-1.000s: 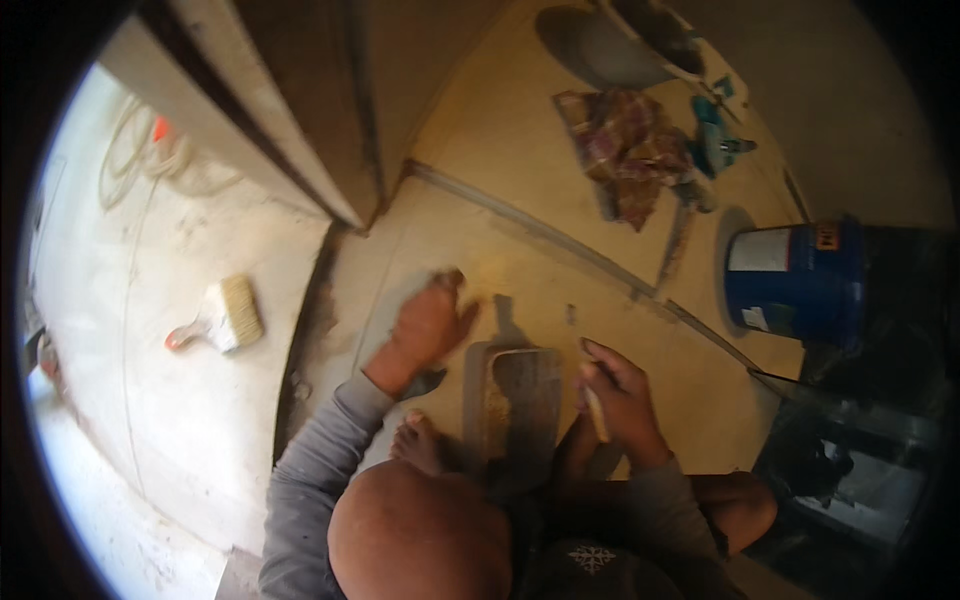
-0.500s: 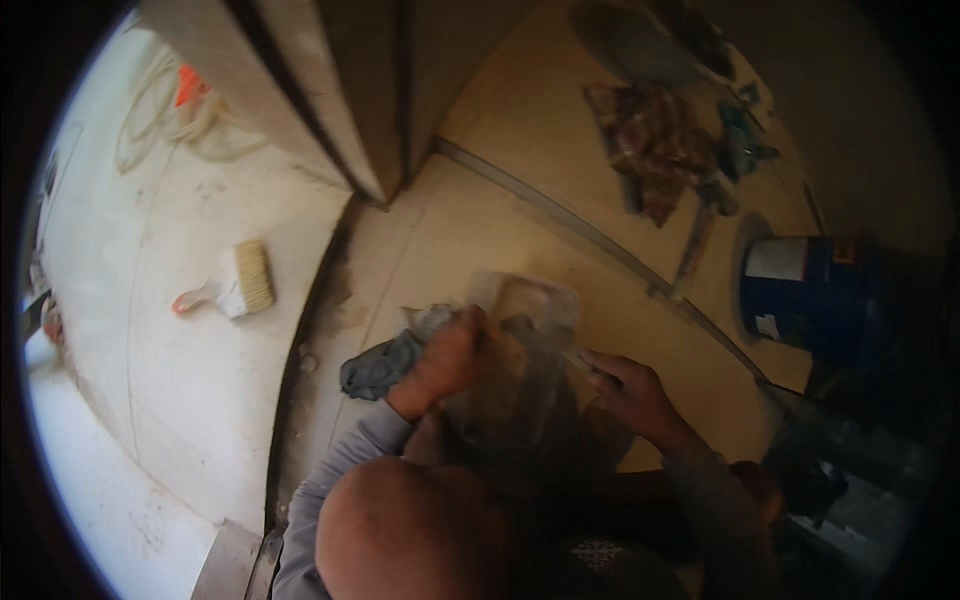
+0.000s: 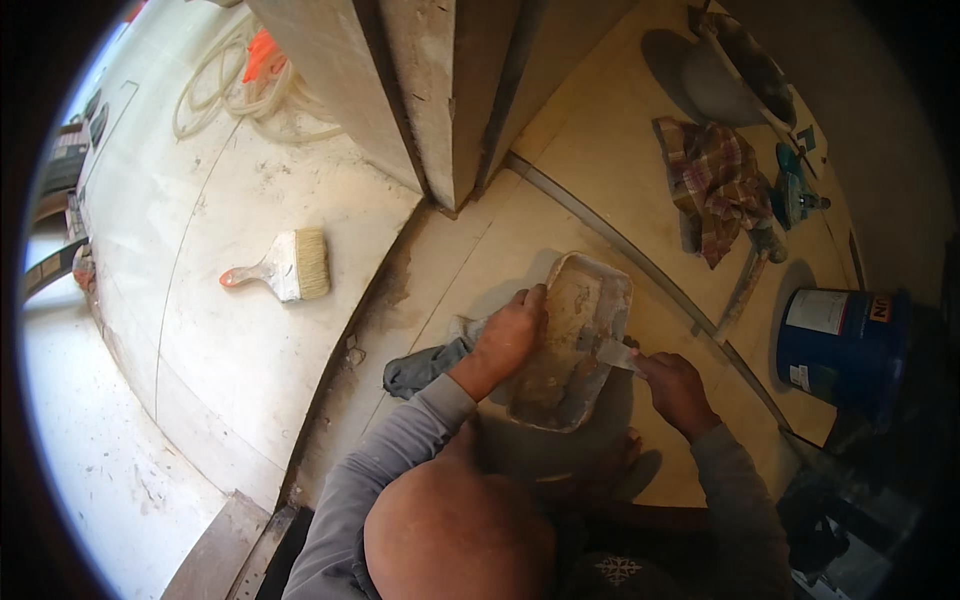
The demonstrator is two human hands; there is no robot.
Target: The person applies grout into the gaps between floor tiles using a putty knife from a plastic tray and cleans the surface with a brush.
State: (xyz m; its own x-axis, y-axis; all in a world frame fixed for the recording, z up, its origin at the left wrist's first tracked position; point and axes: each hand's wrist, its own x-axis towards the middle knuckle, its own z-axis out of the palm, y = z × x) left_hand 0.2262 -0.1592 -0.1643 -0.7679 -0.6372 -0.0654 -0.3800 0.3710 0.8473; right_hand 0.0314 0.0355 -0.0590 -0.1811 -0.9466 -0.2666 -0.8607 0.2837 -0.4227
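Observation:
My left hand (image 3: 510, 338) is closed around the left rim of a shallow rectangular tray (image 3: 572, 305), whose inside is smeared with pale, dried-looking residue. In my right hand (image 3: 677, 392) is a small putty knife (image 3: 618, 354), its flat blade over the tray's right side. Whether the blade touches the tray I cannot tell. Beside my left wrist, a crumpled grey-blue cloth (image 3: 425, 368) lies on the floor.
A wide paintbrush (image 3: 298, 266) and a coiled hose (image 3: 215, 85) lie on the pale surface at left. A dark blue bucket (image 3: 838, 345), a plaid cloth (image 3: 712, 175), a hammer-like tool (image 3: 745, 290) and a pale basin (image 3: 725, 80) are at right. A metal strip (image 3: 600, 228) crosses the floor.
The whole view has shifted, with the surroundings now farther right. The tray and hands, blurred before, are sharp now. Both hands keep their holds, and the putty knife's blade shows more plainly.

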